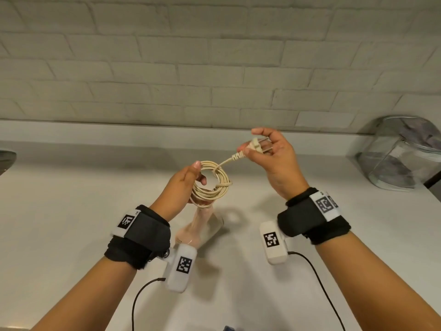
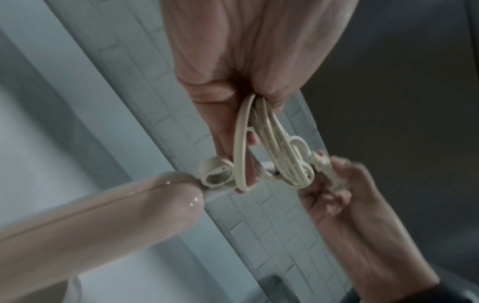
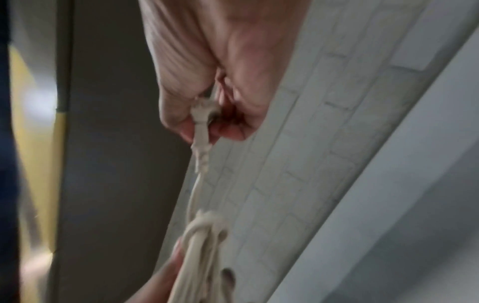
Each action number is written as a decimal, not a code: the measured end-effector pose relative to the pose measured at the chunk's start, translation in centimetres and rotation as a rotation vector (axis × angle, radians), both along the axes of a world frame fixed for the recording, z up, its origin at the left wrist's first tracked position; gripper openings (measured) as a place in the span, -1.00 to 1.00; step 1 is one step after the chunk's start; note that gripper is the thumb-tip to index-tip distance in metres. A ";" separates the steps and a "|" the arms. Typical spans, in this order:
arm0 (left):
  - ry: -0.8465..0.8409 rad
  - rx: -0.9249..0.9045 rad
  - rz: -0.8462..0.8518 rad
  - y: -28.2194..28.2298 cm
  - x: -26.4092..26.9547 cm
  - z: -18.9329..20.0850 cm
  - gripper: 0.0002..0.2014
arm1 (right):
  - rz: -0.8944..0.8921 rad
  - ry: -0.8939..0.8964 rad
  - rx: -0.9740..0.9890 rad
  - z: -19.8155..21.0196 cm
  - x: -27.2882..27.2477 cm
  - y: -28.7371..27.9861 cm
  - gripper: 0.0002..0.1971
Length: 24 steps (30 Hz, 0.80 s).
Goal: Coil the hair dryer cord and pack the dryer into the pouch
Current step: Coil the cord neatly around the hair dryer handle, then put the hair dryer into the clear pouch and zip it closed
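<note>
Cord (image 1: 212,181) is wound into a coil gripped by the left hand (image 1: 181,185) above the countertop (image 1: 71,211); hair dryer (image 1: 202,228) hangs beneath. Right hand (image 1: 272,156) pinches the plug (image 1: 256,145). Pouch (image 1: 403,154) sits far right.

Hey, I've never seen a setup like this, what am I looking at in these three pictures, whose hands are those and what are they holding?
There is no machine here: a person works with bare hands and wears three cameras. The wide picture comes from the head; the two close ones look along each wrist, from the small white boxes strapped there. The left hand grips the coiled cord of a pinkish hair dryer, which hangs below it over the white counter. The right hand pinches the plug at the cord's free end. A clear pouch sits on the counter at the far right, by the brick wall.
</note>
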<state>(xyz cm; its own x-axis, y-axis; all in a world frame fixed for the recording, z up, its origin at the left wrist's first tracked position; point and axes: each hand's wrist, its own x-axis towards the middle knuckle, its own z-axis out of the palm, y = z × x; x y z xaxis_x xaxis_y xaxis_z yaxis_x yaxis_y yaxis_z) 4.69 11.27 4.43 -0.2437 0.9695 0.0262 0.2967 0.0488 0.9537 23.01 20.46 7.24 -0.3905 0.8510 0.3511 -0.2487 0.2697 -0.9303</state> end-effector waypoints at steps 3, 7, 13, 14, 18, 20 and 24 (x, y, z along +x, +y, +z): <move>-0.005 0.004 -0.011 0.3 0.0 -0.2 -0.54 | 0.037 -0.215 0.056 -0.4 2.0 0.4 -0.80; -0.021 -0.013 -0.035 0.8 1.4 -0.5 -0.52 | 0.112 -0.756 0.277 -0.4 3.3 0.0 -0.70; -0.344 -0.143 -0.132 2.2 5.6 -2.3 -0.50 | 0.173 -1.015 0.505 -3.5 2.8 -1.2 -0.21; -0.488 -0.193 -0.137 2.2 6.4 -2.6 -0.49 | 0.185 -0.965 0.415 -4.2 3.5 -1.1 -0.24; -0.579 -0.359 -0.245 2.7 8.7 -5.5 -0.47 | 0.120 -0.879 0.268 -7.2 6.5 -1.3 -0.35; -0.258 -0.346 -0.311 3.2 9.3 -6.2 -0.49 | 0.056 -0.779 0.164 -9.3 8.0 -1.7 -0.37; 0.455 -0.156 -0.345 3.2 8.6 -7.0 -0.59 | -0.136 -0.931 0.070 -13.0 10.3 -2.2 -0.41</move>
<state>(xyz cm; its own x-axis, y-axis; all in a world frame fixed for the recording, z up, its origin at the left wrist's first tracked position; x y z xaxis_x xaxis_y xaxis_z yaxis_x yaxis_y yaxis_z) 13.34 14.46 -2.60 0.0891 0.9915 -0.0947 0.6982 0.0056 0.7159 33.28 18.29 -5.79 -0.4385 0.8988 0.0006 0.6238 0.3048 -0.7197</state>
